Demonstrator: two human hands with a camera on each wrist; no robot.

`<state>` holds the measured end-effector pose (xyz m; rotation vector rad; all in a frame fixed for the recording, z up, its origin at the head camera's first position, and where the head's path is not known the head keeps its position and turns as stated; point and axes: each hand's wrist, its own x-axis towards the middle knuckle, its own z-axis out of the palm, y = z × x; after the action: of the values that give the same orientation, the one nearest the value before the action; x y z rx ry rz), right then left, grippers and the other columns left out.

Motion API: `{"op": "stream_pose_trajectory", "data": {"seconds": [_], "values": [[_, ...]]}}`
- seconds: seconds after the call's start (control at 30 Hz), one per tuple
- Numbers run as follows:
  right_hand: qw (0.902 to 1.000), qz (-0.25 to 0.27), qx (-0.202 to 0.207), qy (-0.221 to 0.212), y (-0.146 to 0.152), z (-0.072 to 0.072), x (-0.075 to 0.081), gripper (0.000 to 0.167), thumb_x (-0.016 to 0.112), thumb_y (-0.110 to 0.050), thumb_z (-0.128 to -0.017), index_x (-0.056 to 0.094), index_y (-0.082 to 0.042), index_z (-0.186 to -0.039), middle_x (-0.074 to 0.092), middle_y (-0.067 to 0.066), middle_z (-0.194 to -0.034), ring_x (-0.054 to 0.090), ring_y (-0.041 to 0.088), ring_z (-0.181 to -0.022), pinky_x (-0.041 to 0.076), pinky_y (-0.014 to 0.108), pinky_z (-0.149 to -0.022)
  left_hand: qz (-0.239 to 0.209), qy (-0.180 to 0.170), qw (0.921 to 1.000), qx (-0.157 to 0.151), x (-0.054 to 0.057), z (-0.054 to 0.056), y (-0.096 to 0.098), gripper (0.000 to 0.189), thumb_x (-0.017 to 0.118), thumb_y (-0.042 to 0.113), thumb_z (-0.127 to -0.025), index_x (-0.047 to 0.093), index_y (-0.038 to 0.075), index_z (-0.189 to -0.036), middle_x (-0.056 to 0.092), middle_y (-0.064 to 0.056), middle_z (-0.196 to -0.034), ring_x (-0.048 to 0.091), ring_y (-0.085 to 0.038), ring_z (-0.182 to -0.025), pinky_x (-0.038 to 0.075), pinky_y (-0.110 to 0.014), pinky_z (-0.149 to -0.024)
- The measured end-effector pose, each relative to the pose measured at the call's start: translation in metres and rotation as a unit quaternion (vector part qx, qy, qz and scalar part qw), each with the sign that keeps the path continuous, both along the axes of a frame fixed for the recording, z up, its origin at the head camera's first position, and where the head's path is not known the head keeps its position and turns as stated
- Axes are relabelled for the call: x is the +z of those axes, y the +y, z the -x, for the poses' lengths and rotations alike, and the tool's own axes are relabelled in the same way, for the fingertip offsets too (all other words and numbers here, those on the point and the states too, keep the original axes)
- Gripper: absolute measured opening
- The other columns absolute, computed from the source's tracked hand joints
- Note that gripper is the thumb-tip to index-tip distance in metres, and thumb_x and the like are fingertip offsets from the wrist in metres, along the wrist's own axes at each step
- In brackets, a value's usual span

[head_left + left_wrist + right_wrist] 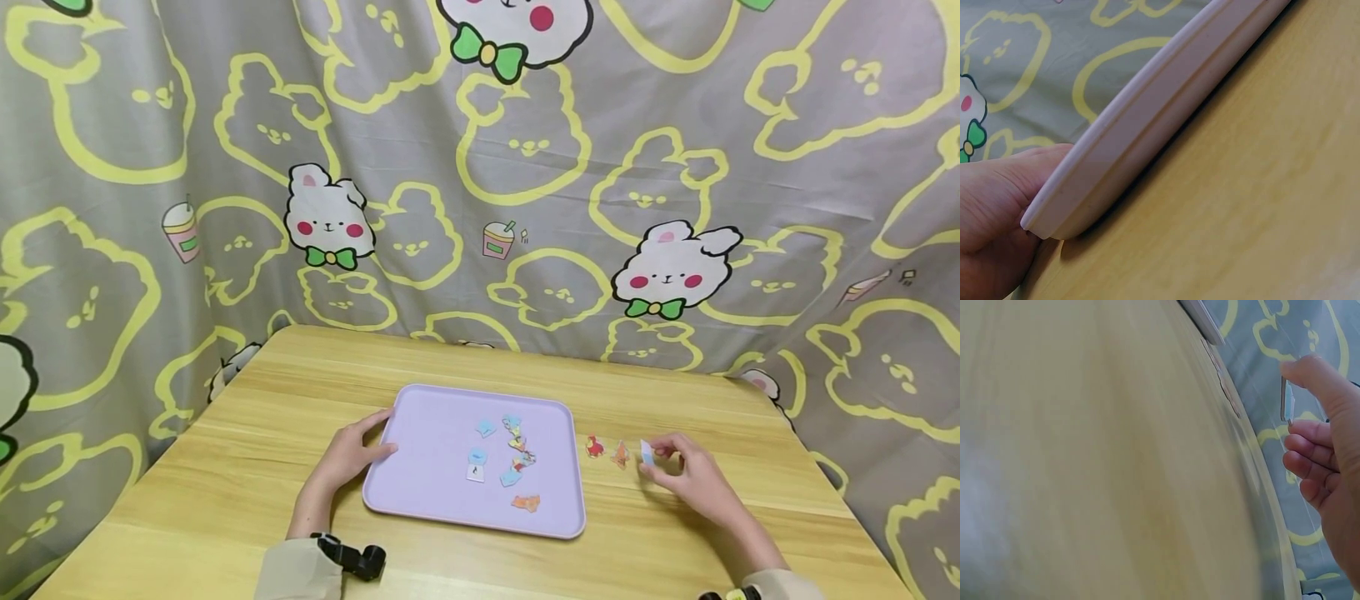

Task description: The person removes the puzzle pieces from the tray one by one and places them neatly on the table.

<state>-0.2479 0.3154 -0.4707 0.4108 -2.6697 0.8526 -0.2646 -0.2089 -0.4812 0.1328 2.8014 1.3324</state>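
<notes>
Head view, right hand (690, 471): Thumb and forefinger nearly meet, pinching a small blue-and-white piece (647, 452) to the right of the lilac tray (427, 454).
Piece's heading: Narrow from this angle, its long axis running mostly away from the person, far end leaning slightly left; which way its print faces cannot be told.
Step in hand: Apparently one piece is being handled on its own while the tray is steadied.
Next move: Likely calls for a light, sure pinch, a turn to suit the print and a flat set-down.
Beside the tray: A red piece (594, 447) and an orange piece (621, 455) lie on the wooden table (675, 550), between tray and right hand, the red one nearer the tray.
On the tray: A ragged column of pieces (517, 446) runs far to near; an orange cutout (526, 502) lies beyond its near end, long axis side to side.
Left hand (352, 450): Grips the tray's left rim, thumb over the edge.
Left wrist view, tray corner: The hand wraps the rim; most fingertips are hidden, so their curl cannot be told.
Right wrist view, piece: Seen nearly edge-on, a thin sliver clear of the table; remaining fingers curl below, apparently holding nothing.
</notes>
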Motion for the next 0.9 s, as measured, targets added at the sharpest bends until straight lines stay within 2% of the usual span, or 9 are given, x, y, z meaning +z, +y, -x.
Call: {"op": "stream_pose_trajectory", "data": {"seconds": [0.37,0.7,0.9], "values": [[0.9996,-0.011,-0.004,-0.025,0.002,0.001,0.002,0.035,0.080,-0.023,-0.080,0.066,-0.006,-0.107,0.063,0.000,-0.091,0.050,0.002,-0.081,0.042,0.019,-0.063,-0.001,-0.003,1.0000,0.002,0.002,-0.001,0.001,0.060,0.069,0.020,-0.091,0.047,0.011,-0.146,0.045,-0.021,-0.150,0.035,-0.044,-0.143,0.030,-0.059,-0.117],[0.9979,-0.051,-0.003,-0.039,0.004,0.008,0.001,0.034,0.081,-0.024,-0.080,0.065,-0.004,-0.103,0.063,0.000,-0.092,0.055,0.010,-0.084,0.048,0.022,-0.069,-0.003,-0.005,1.0000,-0.001,0.002,-0.001,0.001,0.060,0.069,0.021,-0.092,0.047,0.011,-0.146,0.044,-0.020,-0.151,0.034,-0.043,-0.143,0.029,-0.059,-0.118],[0.9968,-0.070,0.010,-0.036,0.005,0.010,-0.001,0.032,0.081,-0.023,-0.079,0.064,-0.004,-0.098,0.061,0.000,-0.091,0.052,0.007,-0.083,0.049,0.023,-0.069,-0.010,-0.003,0.9999,-0.002,0.002,-0.001,0.000,0.060,0.069,0.020,-0.091,0.047,0.010,-0.146,0.044,-0.021,-0.151,0.034,-0.043,-0.143,0.030,-0.059,-0.118]]}}
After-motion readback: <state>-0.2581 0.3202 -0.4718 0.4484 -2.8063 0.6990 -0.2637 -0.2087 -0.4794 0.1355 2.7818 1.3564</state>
